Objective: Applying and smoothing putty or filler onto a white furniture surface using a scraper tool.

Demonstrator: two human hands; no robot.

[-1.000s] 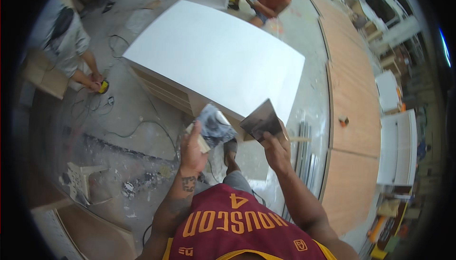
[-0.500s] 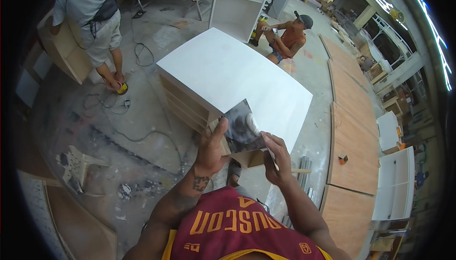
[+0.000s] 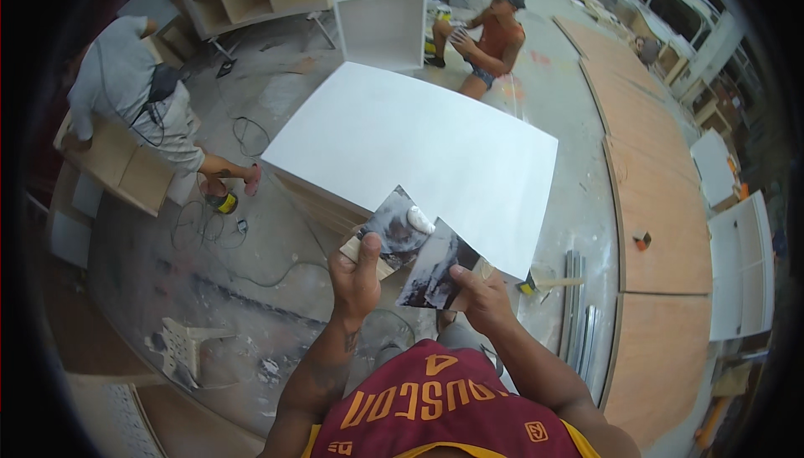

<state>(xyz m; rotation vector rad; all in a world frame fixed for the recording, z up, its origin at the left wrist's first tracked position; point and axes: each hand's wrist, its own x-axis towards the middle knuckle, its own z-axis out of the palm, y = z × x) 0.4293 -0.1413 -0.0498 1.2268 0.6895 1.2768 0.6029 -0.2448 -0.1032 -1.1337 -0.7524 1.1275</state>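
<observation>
Since earlier, near the white cabinet (image 3: 419, 140), the right hand (image 3: 486, 297), beside the left hand (image 3: 358, 280), has turned its pinched dark plate (image 3: 437, 270) from edge-on to broadside. Farther left, the left grips a smeared plate (image 3: 391, 232) bearing white paste (image 3: 420, 220).

Passing room opens ahead of you above the white cabinet (image 3: 427, 136), while the left blade (image 3: 390, 234) and right blade (image 3: 437, 267) crowd the gap between your left hand (image 3: 356, 282) and right hand (image 3: 484, 295). A stick (image 3: 561, 283) and metal bars (image 3: 574, 311) obstruct your right; a stool (image 3: 186, 349), your lower left.
</observation>
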